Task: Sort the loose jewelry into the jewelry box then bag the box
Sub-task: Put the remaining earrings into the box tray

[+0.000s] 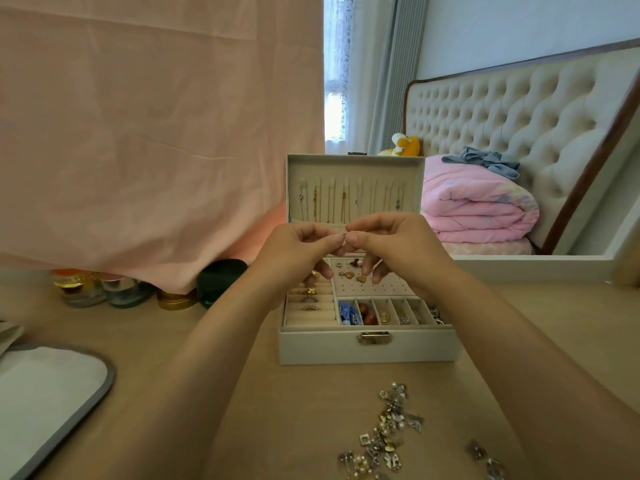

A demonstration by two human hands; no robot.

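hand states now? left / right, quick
Left hand: fingertips pinch a small jewelry piece.
Right hand: pinches the same small jewelry piece from the other side.

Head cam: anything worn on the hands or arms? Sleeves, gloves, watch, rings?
Nothing worn that shows. The left hand and right hand are ungloved, with no rings on the fingers in view. The left forearm and right forearm are bare to the frame's edge: no sleeves, watch or bracelet. The thumbnails look unpainted.
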